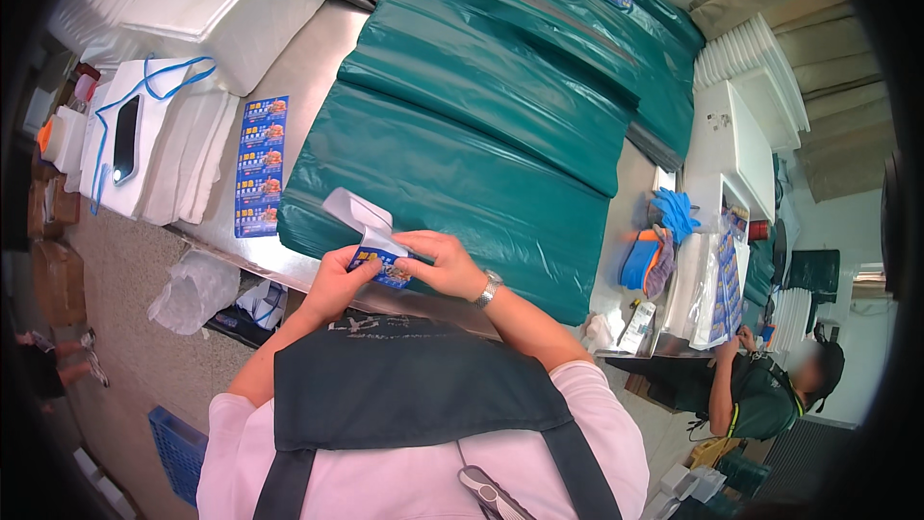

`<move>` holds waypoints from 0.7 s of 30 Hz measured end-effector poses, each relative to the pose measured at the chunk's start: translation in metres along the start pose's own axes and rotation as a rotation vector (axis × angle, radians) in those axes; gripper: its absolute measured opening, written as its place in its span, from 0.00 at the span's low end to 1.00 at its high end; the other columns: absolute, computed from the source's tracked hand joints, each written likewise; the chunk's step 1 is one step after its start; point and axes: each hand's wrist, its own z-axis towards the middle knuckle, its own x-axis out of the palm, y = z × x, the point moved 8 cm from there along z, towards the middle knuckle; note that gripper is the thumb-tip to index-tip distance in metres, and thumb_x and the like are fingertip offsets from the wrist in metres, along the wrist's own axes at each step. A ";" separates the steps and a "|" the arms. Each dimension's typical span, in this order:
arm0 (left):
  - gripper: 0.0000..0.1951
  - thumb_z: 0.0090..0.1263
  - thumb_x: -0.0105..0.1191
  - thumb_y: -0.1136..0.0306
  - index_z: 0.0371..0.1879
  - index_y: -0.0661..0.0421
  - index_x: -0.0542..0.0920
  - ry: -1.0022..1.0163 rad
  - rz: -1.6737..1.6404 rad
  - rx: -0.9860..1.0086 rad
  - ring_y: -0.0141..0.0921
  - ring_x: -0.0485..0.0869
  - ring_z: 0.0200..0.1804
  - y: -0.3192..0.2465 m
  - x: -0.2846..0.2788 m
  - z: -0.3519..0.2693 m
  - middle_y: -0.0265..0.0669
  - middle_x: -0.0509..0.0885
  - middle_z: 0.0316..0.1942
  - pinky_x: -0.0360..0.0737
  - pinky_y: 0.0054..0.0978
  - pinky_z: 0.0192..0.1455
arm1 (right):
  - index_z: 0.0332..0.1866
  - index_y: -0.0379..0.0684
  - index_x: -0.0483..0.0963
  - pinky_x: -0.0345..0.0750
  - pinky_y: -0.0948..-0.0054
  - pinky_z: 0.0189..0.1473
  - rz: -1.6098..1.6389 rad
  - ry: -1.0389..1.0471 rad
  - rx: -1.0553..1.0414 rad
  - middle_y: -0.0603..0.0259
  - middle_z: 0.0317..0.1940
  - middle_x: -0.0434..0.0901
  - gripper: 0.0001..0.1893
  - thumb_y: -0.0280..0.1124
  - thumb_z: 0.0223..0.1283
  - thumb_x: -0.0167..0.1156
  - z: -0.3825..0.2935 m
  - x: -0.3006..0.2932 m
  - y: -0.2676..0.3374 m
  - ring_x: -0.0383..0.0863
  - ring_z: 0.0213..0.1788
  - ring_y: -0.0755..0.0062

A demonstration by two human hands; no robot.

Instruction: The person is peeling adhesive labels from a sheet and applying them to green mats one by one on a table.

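Observation:
Between my hands is a strip of blue printed labels [393,273], its white paper end [361,213] curling up and away from me. My left hand [338,280] pinches the left edge with the thumb on the printed face. On the right side, the thumb and fingers of my right hand [447,267] grip the same strip; a metal watch is on that wrist. Just beyond and beneath the strip lies a stack of green plastic bags [462,152]. A sheet of similar blue labels [261,166] rests on the metal table [307,58] to the left.
Left are folded white cloths [180,159], a smartphone [126,141] and a white foam box [238,22]. Blue gloves [675,213] and an orange-and-blue item [642,260] lie right. Another person [765,390] works at the far right. A blue crate [177,451] stands on the floor.

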 end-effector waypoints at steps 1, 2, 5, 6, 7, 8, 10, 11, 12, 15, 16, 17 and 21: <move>0.10 0.64 0.56 0.74 0.43 0.62 0.79 0.036 0.058 0.027 0.22 0.79 0.39 -0.005 0.004 -0.001 0.33 0.83 0.38 0.76 0.21 0.44 | 0.53 0.41 0.75 0.76 0.69 0.50 0.000 -0.013 0.012 0.54 0.47 0.79 0.19 0.32 0.55 0.61 0.000 -0.001 -0.003 0.80 0.48 0.59; 0.12 0.63 0.57 0.75 0.44 0.63 0.79 0.063 0.093 0.025 0.22 0.79 0.40 -0.009 0.007 -0.002 0.34 0.83 0.39 0.76 0.21 0.45 | 0.53 0.42 0.75 0.77 0.70 0.48 -0.020 -0.006 -0.002 0.55 0.45 0.80 0.18 0.30 0.55 0.61 -0.001 -0.002 -0.003 0.80 0.46 0.61; 0.12 0.62 0.57 0.76 0.45 0.63 0.79 0.095 0.122 0.022 0.22 0.80 0.41 -0.012 0.009 -0.003 0.35 0.83 0.39 0.76 0.22 0.46 | 0.50 0.42 0.76 0.77 0.69 0.46 -0.002 0.008 -0.038 0.55 0.43 0.81 0.17 0.29 0.54 0.61 0.001 -0.002 0.009 0.81 0.44 0.62; 0.12 0.63 0.57 0.75 0.45 0.63 0.79 0.109 0.109 0.004 0.23 0.80 0.41 -0.009 0.008 -0.003 0.35 0.83 0.40 0.76 0.22 0.46 | 0.50 0.42 0.77 0.78 0.70 0.45 -0.027 0.002 -0.045 0.55 0.43 0.81 0.16 0.29 0.54 0.61 0.001 -0.003 0.013 0.81 0.44 0.61; 0.12 0.63 0.57 0.75 0.45 0.63 0.79 0.122 0.095 -0.014 0.23 0.80 0.42 -0.005 0.005 -0.003 0.35 0.83 0.40 0.76 0.22 0.47 | 0.49 0.42 0.77 0.78 0.70 0.45 -0.052 -0.003 -0.051 0.55 0.42 0.81 0.16 0.29 0.54 0.61 0.002 -0.005 0.017 0.81 0.43 0.61; 0.12 0.63 0.56 0.75 0.45 0.63 0.79 0.135 0.081 -0.032 0.23 0.80 0.42 -0.003 0.004 -0.003 0.35 0.83 0.40 0.76 0.22 0.47 | 0.49 0.42 0.77 0.78 0.70 0.44 -0.077 -0.009 -0.058 0.55 0.42 0.81 0.16 0.28 0.53 0.62 0.002 -0.007 0.020 0.82 0.42 0.61; 0.12 0.64 0.56 0.74 0.46 0.63 0.79 0.145 0.034 -0.084 0.24 0.80 0.42 -0.003 0.007 -0.006 0.35 0.83 0.40 0.76 0.22 0.48 | 0.48 0.42 0.77 0.78 0.69 0.43 -0.116 0.010 -0.046 0.55 0.42 0.81 0.15 0.28 0.53 0.62 0.001 -0.009 0.025 0.82 0.42 0.61; 0.12 0.64 0.56 0.74 0.46 0.63 0.79 0.149 0.011 -0.110 0.24 0.81 0.42 -0.002 0.009 -0.007 0.35 0.83 0.40 0.76 0.22 0.48 | 0.48 0.42 0.77 0.78 0.69 0.43 -0.135 0.020 -0.040 0.55 0.42 0.81 0.15 0.28 0.53 0.62 0.001 -0.009 0.025 0.82 0.42 0.61; 0.12 0.65 0.55 0.74 0.46 0.63 0.79 0.148 -0.011 -0.111 0.24 0.81 0.42 -0.002 0.009 -0.007 0.35 0.83 0.40 0.76 0.22 0.48 | 0.48 0.41 0.77 0.78 0.69 0.43 -0.138 0.020 -0.049 0.55 0.41 0.81 0.15 0.28 0.53 0.62 0.001 -0.009 0.024 0.82 0.42 0.61; 0.12 0.65 0.55 0.73 0.46 0.63 0.79 0.133 -0.068 -0.120 0.23 0.80 0.42 -0.001 0.009 -0.009 0.35 0.83 0.40 0.76 0.21 0.47 | 0.47 0.41 0.78 0.78 0.69 0.43 -0.201 0.011 -0.109 0.55 0.40 0.82 0.15 0.28 0.53 0.63 0.001 -0.006 0.026 0.82 0.41 0.61; 0.12 0.65 0.55 0.73 0.46 0.63 0.79 0.120 -0.081 -0.126 0.23 0.80 0.42 -0.002 0.009 -0.010 0.35 0.83 0.40 0.76 0.21 0.47 | 0.46 0.41 0.78 0.79 0.68 0.42 -0.260 0.001 -0.153 0.55 0.40 0.82 0.14 0.29 0.53 0.62 0.001 -0.003 0.033 0.82 0.40 0.59; 0.12 0.65 0.55 0.72 0.46 0.63 0.79 0.107 -0.093 -0.133 0.23 0.80 0.41 -0.002 0.010 -0.011 0.34 0.83 0.39 0.76 0.21 0.46 | 0.46 0.40 0.78 0.79 0.67 0.41 -0.318 -0.008 -0.196 0.54 0.39 0.82 0.14 0.30 0.54 0.62 0.001 -0.001 0.040 0.82 0.40 0.58; 0.12 0.66 0.55 0.71 0.46 0.63 0.78 0.048 -0.038 -0.103 0.22 0.80 0.41 -0.002 0.011 -0.012 0.34 0.83 0.40 0.76 0.20 0.45 | 0.46 0.39 0.77 0.79 0.68 0.41 -0.215 0.001 -0.088 0.53 0.38 0.82 0.14 0.32 0.54 0.62 -0.001 0.002 0.037 0.82 0.38 0.58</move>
